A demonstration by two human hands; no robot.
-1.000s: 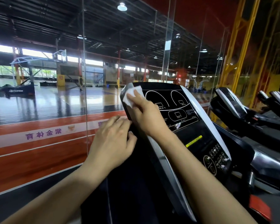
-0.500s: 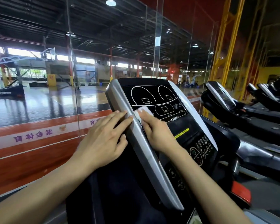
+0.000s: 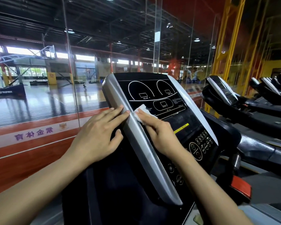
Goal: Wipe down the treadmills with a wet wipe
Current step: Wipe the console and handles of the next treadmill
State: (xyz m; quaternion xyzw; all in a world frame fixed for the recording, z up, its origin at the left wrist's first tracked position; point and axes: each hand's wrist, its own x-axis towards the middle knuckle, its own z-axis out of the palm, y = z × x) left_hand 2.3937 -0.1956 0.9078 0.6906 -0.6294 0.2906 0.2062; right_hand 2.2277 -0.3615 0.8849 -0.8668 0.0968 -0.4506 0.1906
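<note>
Past the glass wall (image 3: 68, 78) in front of me lies a glossy sports court (image 3: 39, 104) with a folded basketball stand (image 3: 15, 88) at its far left edge. A white strip with purple characters (image 3: 34, 133) runs along the court's orange near edge, and yellow steel columns (image 3: 224, 38) rise on my right.

The console (image 3: 154, 101) face is glossy black plastic printed with thin white lines, its left rail (image 3: 136, 135) smooth, satin silver. The wet wipe (image 3: 143, 113) is soft, crumpled white fabric. Far left, the court floor (image 3: 39, 103) is polished, reflective wood behind clear glass panels (image 3: 31, 62).
</note>
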